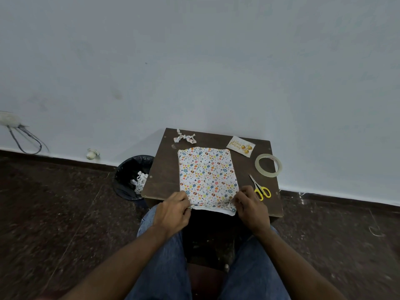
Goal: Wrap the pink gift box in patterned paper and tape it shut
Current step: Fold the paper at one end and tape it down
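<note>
Pale blue-grey wall (194,61), scuffed in places. Dark speckled floor (54,213) below a dark skirting strip. Small dark brown table (160,169) set against the wall. Black-lined bin (127,180) just left of it (paper scraps inside). Cables (26,139) hanging far left.

We count one wrapped box (206,174), one tape roll (268,165), one scissors (259,188), one card (241,146), one bin (132,176), two hands.

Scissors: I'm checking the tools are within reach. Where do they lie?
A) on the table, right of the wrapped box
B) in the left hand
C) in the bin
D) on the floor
A: the scissors lie on the table, right of the wrapped box, below the tape.
</note>
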Tool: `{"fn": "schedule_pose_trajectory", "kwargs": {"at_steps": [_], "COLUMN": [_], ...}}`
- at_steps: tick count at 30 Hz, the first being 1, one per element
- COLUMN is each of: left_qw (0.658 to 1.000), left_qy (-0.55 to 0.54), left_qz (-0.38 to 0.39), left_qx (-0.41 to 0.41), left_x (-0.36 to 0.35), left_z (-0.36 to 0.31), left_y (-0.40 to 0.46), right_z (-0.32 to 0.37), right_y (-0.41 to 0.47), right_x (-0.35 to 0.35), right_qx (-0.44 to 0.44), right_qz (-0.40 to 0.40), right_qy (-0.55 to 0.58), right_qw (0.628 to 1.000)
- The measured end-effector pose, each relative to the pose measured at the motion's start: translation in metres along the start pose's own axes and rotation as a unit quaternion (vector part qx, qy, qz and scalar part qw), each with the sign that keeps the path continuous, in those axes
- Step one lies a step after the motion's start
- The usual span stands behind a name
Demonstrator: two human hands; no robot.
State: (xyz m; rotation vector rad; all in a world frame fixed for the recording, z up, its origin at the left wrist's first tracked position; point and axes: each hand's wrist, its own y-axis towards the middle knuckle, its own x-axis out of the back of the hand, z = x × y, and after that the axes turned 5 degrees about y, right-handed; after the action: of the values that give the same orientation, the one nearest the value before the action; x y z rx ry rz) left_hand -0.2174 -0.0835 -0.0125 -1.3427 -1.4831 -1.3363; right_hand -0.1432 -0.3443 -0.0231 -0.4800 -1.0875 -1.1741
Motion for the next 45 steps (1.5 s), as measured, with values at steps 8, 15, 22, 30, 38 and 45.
{"fn": "schedule_pose_trajectory", "kwargs": {"at_steps": [8,15,22,30,38,45], "left_qw": [1.0,0.998,0.995,0.993,0.995,0.994], "left_qy": [-0.012,-0.057,-0.078,-0.068,-0.079,-0.08], "left_qz": [-0.013,-0.013,-0.012,-0.063,-0.065,-0.067], "left_qx": [0.011,0.002,-0.06,-0.072,-0.017,0.031], "left_x": [0.001,-0.005,-0.003,-0.004,0.001,0.006], "left_z": [0.0,0.009,0.021,0.021,0.017,0.013], "left_y": [0.001,0.001,0.005,0.005,0.004,0.013], "right_z": [-0.011,-0.007,-0.008,-0.018,-0.011,-0.001], "right_y": [-0.016,-0.011,-0.004,-0.008,-0.005,0.007], "right_x": [0.004,-0.008,-0.01,-0.007,-0.006,-0.007], "right_qx": [0.11,0.059,0.058,0.028,0.033,-0.072], "right_qz": [0.006,-0.039,-0.072,-0.068,-0.068,-0.022], "right_qy": [-0.029,0.026,0.045,0.074,0.072,0.123], "right_qw": [0.993,0.997,0.995,0.995,0.995,0.99]}}
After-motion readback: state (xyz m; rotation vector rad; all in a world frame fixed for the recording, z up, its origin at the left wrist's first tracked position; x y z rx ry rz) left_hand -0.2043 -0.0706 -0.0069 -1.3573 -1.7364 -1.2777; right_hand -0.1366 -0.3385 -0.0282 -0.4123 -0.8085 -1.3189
